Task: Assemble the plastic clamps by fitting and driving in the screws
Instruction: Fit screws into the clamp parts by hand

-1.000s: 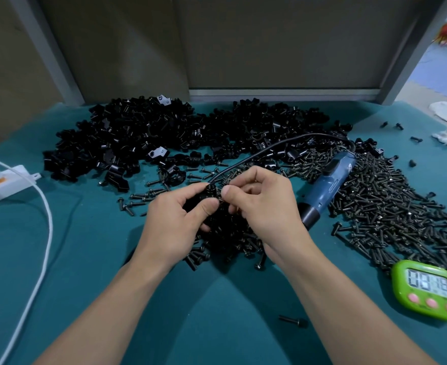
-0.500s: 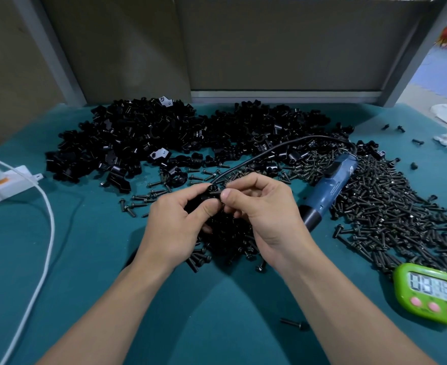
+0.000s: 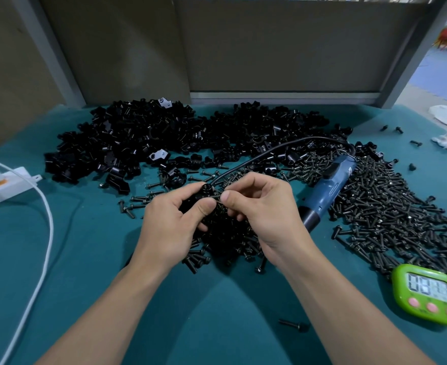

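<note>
The clamp (image 3: pixel 206 191) has turned slightly, its round end now showing above the thumb. The left hand (image 3: pixel 175 219) grips it over the desk's (image 3: pixel 85 259) middle; the right hand (image 3: pixel 262 206) pinches a screw (image 3: pixel 217 196) at it. The screw should probably enter its hole squarely, with the clamp held steady.

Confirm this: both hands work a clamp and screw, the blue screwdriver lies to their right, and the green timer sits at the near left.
Wrong on the timer. The head view shows the green timer at the near right, not left. The rest holds: the left hand grips the clamp, the right hand pinches the screw, and the blue screwdriver lies to their right.
</note>
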A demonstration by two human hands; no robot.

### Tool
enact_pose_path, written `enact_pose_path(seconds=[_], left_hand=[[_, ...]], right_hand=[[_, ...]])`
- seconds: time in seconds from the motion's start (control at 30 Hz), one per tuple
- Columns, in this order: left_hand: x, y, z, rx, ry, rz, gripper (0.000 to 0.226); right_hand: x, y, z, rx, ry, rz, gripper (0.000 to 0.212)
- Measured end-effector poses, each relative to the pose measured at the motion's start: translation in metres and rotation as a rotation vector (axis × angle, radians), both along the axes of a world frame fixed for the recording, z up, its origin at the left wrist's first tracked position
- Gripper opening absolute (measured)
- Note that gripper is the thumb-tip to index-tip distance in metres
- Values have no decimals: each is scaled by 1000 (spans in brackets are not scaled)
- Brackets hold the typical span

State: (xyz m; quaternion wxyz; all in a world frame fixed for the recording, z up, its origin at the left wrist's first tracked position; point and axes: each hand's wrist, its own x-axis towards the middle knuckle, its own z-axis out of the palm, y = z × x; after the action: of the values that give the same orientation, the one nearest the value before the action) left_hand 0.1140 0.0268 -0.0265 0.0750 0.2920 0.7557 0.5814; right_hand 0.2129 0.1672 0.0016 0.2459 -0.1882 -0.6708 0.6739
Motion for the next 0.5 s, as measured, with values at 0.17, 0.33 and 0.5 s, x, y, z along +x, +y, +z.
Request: enact_pose_path(seconds=[0.17,0.33,0.5], left_hand=[[3,-1,1,-7,30,-17,37],[10,-4,5,12,135,-58,28],[13,-6,11,29,224,-66,33]], right_hand=[[-1,1,-3,163,-75,-46,14],[-2,2,-3,251,-138,7,17],[-1,-5,-3,399,-214,24,42]])
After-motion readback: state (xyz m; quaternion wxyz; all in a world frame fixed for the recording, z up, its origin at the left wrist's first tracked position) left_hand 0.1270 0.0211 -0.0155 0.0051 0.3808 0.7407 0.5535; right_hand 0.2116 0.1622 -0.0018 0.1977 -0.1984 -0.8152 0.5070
